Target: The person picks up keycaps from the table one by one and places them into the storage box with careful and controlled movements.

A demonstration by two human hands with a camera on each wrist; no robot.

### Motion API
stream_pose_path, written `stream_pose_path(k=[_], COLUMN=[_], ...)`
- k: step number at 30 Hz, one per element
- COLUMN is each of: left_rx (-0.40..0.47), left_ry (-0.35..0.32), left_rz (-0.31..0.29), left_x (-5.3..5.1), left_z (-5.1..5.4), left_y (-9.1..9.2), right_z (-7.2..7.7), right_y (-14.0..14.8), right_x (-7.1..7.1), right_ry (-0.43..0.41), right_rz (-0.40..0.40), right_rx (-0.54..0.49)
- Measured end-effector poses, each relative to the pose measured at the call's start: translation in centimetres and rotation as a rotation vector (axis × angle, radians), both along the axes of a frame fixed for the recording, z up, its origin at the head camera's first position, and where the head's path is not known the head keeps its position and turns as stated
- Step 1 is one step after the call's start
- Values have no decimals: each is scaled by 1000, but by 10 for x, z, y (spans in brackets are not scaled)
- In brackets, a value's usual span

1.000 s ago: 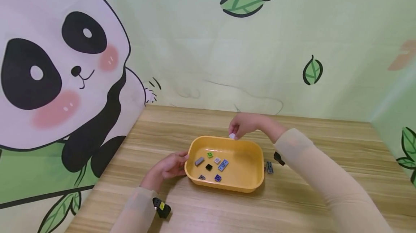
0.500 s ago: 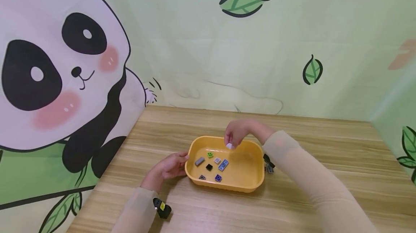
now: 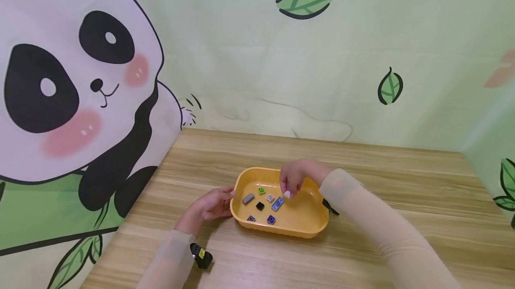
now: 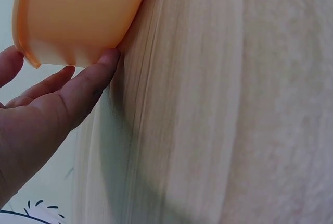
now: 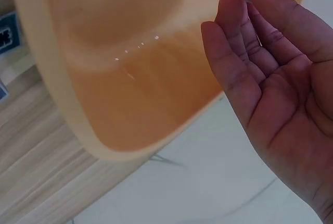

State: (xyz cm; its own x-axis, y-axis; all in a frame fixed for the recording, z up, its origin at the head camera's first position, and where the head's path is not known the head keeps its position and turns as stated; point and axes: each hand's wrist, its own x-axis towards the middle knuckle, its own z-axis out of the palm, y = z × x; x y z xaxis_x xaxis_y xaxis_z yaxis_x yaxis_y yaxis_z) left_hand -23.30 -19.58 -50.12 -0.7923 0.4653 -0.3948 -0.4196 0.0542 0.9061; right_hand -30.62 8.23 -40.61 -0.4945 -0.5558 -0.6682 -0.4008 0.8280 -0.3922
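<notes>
A yellow plastic tray (image 3: 277, 231) with rounded corners stands on the wooden table. My left hand (image 3: 215, 204) is at its left end; in the left wrist view, fairly straight fingers (image 4: 86, 86) touch the tray's outer wall and rim. Over the tray's far inner part, my right hand (image 3: 293, 177) pinches a small white building-block piece (image 3: 287, 194) between thumb and fingertips. Several small building bricks lie on the tray floor: a green brick (image 3: 261, 190), a grey brick (image 3: 248, 198), a black brick (image 3: 260, 206), a light blue brick (image 3: 277, 203) and a dark blue brick (image 3: 271, 219) among them.
Outside the tray's right end, a blue-grey brick (image 5: 8, 34) lies on the table, seen in the right wrist view. Black wrist gear (image 3: 202, 257) hangs below my left sleeve. A backdrop wall (image 3: 257, 56) printed with a panda rises behind the table.
My right hand has moved from beyond the tray's far rim, down and toward me into the tray area, carrying the white piece. My left hand stays at the tray's left end.
</notes>
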Motion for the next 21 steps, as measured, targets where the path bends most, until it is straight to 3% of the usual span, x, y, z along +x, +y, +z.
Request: stream_pose_path(k=[8,21], left_rx=[-5,-13], left_ry=[5,-13], left_rz=[-5,19], left_x=[1,2], left_z=[4,5], left_y=[1,1], right_z=[-8,-16], right_y=[-4,-11], right_x=[3,5], right_ry=[-3,-97], right_rz=[23,31], right_rx=[21,57])
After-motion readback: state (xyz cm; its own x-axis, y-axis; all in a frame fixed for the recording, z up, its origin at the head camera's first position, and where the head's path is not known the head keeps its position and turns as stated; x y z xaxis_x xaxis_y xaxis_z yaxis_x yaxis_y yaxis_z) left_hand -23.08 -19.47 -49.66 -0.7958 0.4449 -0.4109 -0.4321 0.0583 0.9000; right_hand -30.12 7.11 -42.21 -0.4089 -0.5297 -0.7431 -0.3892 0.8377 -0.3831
